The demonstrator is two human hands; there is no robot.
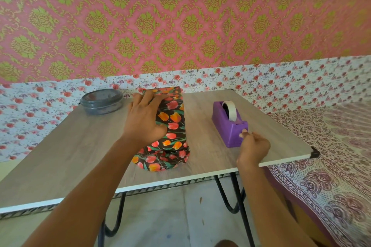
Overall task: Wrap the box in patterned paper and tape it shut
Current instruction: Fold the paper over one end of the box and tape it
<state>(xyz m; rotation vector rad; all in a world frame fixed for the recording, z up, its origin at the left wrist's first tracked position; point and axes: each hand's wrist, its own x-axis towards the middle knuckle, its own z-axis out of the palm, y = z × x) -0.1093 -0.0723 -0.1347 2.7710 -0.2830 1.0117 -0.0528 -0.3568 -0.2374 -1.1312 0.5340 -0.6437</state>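
Fingers [149, 97] atop one box [175, 116], one dispenser [230, 128]

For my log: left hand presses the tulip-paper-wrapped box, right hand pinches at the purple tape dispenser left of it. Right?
Not quite: the head view shows the purple plastic tape dispenser to the right of the tulip-paper-wrapped box. The rest holds.

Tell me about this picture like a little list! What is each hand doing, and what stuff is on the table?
left hand: lies flat on the wrapped box, pressing it down
right hand: fingers curled at the front end of the tape dispenser; whether they pinch tape is too small to tell
tulip paper: dark, covers the box; near end crumpled
tape roll: white, sits in the purple dispenser
grey container: round, lidded, back left
table: wood-look top
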